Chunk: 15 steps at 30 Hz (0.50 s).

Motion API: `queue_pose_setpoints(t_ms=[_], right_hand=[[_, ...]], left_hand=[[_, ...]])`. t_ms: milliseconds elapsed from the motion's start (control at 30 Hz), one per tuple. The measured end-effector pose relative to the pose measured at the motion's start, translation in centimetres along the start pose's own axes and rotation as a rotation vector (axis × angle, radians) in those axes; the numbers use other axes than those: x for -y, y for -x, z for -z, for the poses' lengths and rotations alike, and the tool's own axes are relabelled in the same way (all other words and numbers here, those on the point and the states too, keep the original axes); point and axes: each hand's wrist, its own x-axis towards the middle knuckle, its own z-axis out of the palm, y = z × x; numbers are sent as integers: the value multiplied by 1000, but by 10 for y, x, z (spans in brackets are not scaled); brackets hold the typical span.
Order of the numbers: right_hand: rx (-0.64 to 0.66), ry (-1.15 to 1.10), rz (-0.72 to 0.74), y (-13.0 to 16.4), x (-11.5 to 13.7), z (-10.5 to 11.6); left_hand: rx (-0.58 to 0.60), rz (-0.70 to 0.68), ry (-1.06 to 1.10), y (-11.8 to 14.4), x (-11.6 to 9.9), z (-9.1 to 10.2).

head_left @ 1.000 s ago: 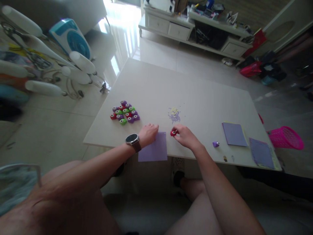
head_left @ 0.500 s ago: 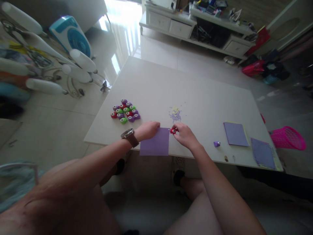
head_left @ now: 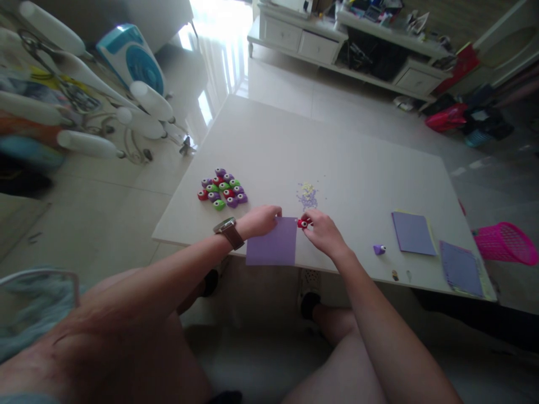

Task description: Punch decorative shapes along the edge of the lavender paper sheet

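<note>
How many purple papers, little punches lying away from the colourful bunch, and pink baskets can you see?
Purple papers: 3 (sheet at the left hand, near pile, far pile)
Punches away from the bunch: 2 (red punch in the right hand fingers, purple punch)
Pink baskets: 1 (basket)
Total: 6

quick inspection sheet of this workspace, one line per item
surface: pale table, mostly bare at the far end
job's things: purple sheet at the near edge; red punch at its right corner
clutter: cluster of punches, paper bits, lone purple punch, paper stacks
grippers: left hand on the sheet; right hand holds the red punch
cables: nothing seen
surroundings: fan, pink basket, cluttered cabinet
</note>
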Motion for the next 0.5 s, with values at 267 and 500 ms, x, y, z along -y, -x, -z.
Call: queue_pose_setpoints(t_ms=[267, 500], right_hand=[[19, -9, -4, 1, 3, 1], [25, -9, -9, 1, 4, 1]], left_hand=[[-8, -5, 7, -1, 2, -2], [-10, -11, 17, -3, 2, -5]])
